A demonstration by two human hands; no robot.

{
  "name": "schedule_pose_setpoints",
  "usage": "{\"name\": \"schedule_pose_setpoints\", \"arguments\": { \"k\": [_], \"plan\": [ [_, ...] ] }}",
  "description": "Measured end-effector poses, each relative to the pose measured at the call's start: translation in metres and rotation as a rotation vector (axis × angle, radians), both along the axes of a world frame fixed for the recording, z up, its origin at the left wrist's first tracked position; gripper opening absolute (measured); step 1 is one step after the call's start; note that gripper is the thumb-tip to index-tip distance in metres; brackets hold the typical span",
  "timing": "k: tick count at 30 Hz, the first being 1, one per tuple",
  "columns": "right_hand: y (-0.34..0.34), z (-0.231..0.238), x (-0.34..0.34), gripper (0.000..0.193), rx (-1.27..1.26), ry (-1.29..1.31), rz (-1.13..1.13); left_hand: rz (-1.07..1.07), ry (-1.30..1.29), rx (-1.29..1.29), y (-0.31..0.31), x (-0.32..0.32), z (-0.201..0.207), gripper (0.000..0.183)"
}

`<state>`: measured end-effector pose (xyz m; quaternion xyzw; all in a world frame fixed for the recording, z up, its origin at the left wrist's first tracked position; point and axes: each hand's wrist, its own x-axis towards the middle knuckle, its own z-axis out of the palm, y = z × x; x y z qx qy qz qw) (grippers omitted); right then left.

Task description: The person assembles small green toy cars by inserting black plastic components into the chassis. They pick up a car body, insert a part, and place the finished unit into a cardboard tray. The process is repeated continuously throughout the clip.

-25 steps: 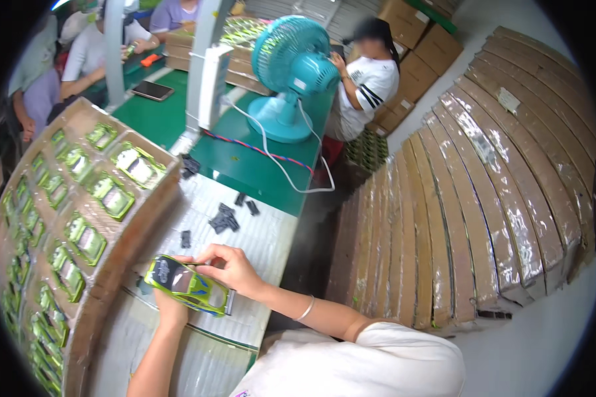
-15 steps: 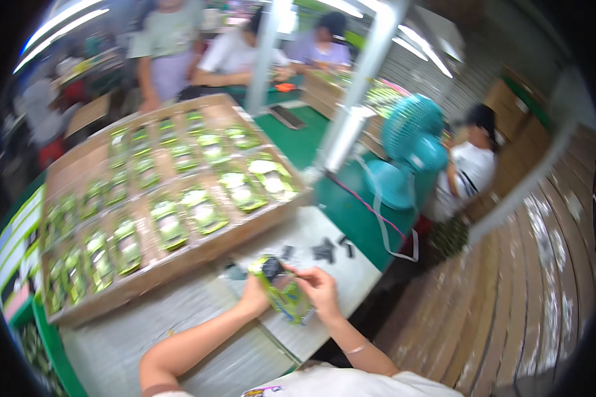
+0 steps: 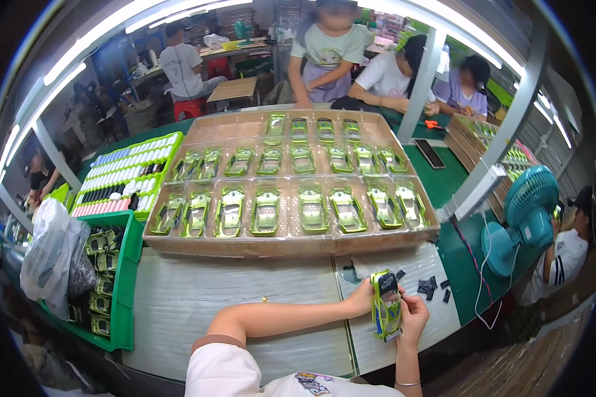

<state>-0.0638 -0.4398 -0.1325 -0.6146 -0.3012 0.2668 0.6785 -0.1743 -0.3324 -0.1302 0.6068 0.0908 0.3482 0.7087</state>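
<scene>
A bright green toy car body [image 3: 379, 319] with a black front panel is held upright between my two hands, above the right part of the padded work surface. My left hand [image 3: 361, 298] grips it from the left side, its fingers partly hidden behind the car. On the other side, my right hand [image 3: 414, 312] pinches the car's edge with bent fingers; whether a small part is also in them cannot be made out. Just beyond the right hand lie several small black plastic pieces [image 3: 428, 287].
A large cardboard tray [image 3: 291, 247] with rows of green car bodies stands ahead. At the left are a green crate [image 3: 129, 284] of car bodies and a plastic bag [image 3: 49, 255]. A teal fan [image 3: 533, 198], a phone [image 3: 430, 153] and a metal post [image 3: 422, 86] stand right; co-workers sit beyond.
My view has turned left and levelled, so the tray, fan and hands appear farther right, and the picture is sharper. Both hands still hold the toy car body.
</scene>
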Motion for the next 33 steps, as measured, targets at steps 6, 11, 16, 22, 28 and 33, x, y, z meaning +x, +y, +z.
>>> {"name": "schedule_pose_setpoints", "arguments": {
  "k": [6, 11, 16, 22, 28, 33],
  "plan": [
    [0.009, 0.003, 0.001, 0.011, 0.009, -0.062, 0.023, 0.015, 0.171, 0.025, 0.008, 0.002, 0.002, 0.014],
    [0.003, 0.014, 0.003, 0.015, -0.073, -0.188, 0.053, 0.035, 0.2, -0.108, 0.006, 0.001, -0.009, 0.016],
    [-0.006, 0.019, 0.003, 0.014, 0.02, -0.293, -0.001, 0.073, 0.209, 0.042, 0.007, 0.002, -0.019, 0.016],
    [-0.001, 0.008, 0.001, 0.015, 0.103, -0.273, 0.003, -0.01, 0.264, -0.166, 0.012, -0.003, -0.018, 0.03],
    [0.0, 0.01, -0.002, 0.015, 0.17, -0.252, -0.003, 0.013, 0.294, -0.126, 0.007, -0.002, -0.005, 0.031],
    [0.003, 0.007, -0.003, 0.016, 0.198, -0.304, -0.032, 0.008, 0.294, -0.129, 0.008, -0.003, -0.003, 0.029]
  ]
}}
